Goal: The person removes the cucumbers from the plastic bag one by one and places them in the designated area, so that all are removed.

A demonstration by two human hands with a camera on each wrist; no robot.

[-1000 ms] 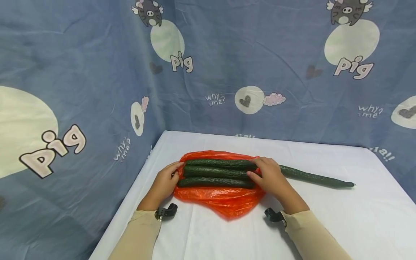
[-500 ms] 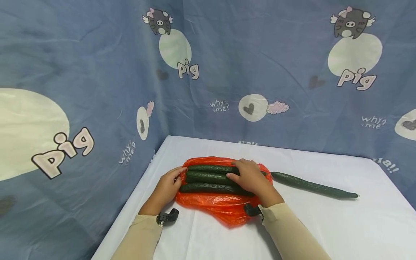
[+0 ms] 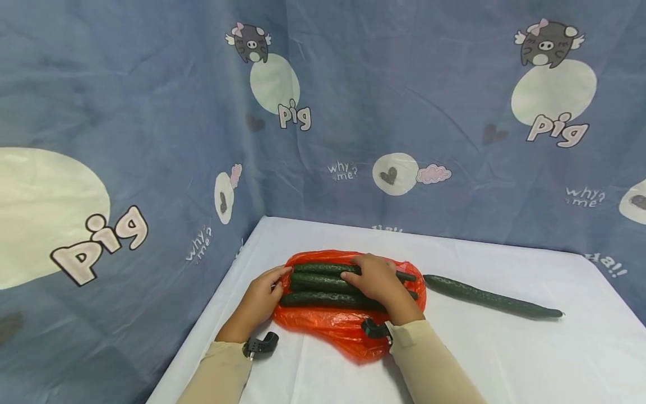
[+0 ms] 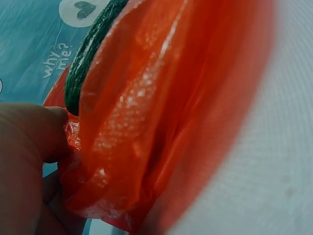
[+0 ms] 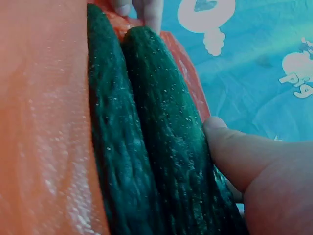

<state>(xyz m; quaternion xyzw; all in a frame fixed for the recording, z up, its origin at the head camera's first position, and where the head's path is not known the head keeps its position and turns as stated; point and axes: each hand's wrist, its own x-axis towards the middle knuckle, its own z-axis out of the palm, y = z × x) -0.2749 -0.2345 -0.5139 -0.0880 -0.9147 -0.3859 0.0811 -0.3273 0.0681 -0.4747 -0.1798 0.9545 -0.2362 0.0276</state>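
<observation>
Three dark green cucumbers lie side by side, part inside an open red plastic bag [image 3: 328, 322], in the head view. My left hand [image 3: 259, 297] pinches the bag's edge at their left ends, thumb on the near side and fingers behind it. In the left wrist view, the tip of one cucumber [image 4: 88, 58] shows beside the red film. My right hand [image 3: 378, 278] rests across the far and middle cucumbers, its fingers extended and its thumb touching the middle cucumber [image 3: 320, 283]. The near cucumber [image 3: 328, 299] lies in front of that thumb.
A separate cucumber [image 3: 492, 298] lies right of the bag on the white-covered table [image 3: 530, 359]. Blue printed cloth [image 3: 454, 112] hangs behind the table and along its left. A black wrist mount [image 3: 262, 343] sits on the left wrist, another [image 3: 374, 329] on the right.
My right hand has slid left along the cucumbers, uncovering their right ends and the bag's right side. The left hand keeps its place at the left end. The head view has tilted up slightly.
</observation>
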